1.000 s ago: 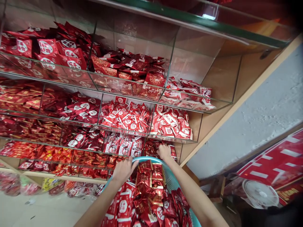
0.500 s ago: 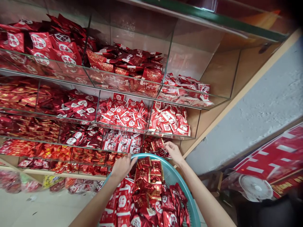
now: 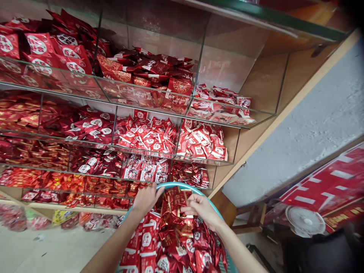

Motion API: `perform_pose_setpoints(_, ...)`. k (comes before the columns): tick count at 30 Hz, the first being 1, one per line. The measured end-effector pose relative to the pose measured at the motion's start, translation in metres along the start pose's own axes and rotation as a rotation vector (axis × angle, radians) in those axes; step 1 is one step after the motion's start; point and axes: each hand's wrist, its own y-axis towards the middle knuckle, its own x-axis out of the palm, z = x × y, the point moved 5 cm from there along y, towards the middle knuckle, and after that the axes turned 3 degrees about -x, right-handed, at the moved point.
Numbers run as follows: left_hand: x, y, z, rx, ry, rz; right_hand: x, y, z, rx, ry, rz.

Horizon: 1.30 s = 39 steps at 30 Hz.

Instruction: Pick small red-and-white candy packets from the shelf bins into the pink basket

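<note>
A teal plastic basket (image 3: 178,184) is filled with small red snack packets, and its far rim reaches up against the lower shelves. My left hand (image 3: 145,199) is closed over the far left of that rim, thumb on the inside. Inside the basket, my right hand (image 3: 201,209) has its fingers bent together on a shiny red-and-gold packet (image 3: 185,197) at the top of the pile. More red-and-gold packets (image 3: 172,203) lie beside it. Red packets with white labels (image 3: 146,239) fill the left and the near part.
Glass-fronted shelves (image 3: 148,94) hold many red packets in divided compartments. Dark red packets (image 3: 190,174) fill the compartment just beyond the basket. A grey wall (image 3: 307,125), a wooden stool (image 3: 250,218) and a white fan (image 3: 305,220) are at right. Bagged goods (image 3: 65,220) sit below the shelves.
My right hand has moved from the lower right shelf compartment down and left into the basket, onto the red-and-gold packets. My left hand stays on the rim.
</note>
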Motion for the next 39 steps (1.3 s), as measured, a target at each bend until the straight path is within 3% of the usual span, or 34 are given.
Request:
perform_pose_setpoints(3, 0.002, 0.0, -0.001, 0.019, 0.012, 0.018, -0.013, 0.009, -0.005, -0.085, -0.342, 0.081)
perform_pose_setpoints(8, 0.003, 0.001, -0.001, 0.034, 0.029, 0.017, -0.05, 0.048, -0.045, -0.433, -0.984, 0.354)
perform_pose_setpoints(11, 0.002, 0.0, -0.001, 0.028, 0.024, 0.017, -0.052, 0.087, -0.054, -0.467, -1.425, 0.343)
perform_pose_setpoints(14, 0.003, 0.0, -0.002, 0.007, 0.013, 0.013, -0.045, 0.126, -0.049, -0.445, -1.66, 0.279)
perform_pose_setpoints(19, 0.007, 0.002, -0.003, 0.022, 0.024, 0.021, -0.039, 0.175, -0.033, -0.354, -1.721, 0.255)
perform_pose_setpoints(24, 0.007, 0.004, -0.004, 0.028, 0.004, 0.035, -0.043, 0.197, -0.021, -0.297, -1.72, 0.275)
perform_pose_setpoints(33, 0.001, 0.007, -0.004, 0.021, -0.006, 0.038, -0.068, 0.173, -0.025, -0.399, -1.569, 0.248)
perform_pose_setpoints(39, 0.0, 0.007, -0.004, 0.022, 0.001, 0.036, -0.091, 0.16, -0.032, -0.455, -1.352, 0.316)
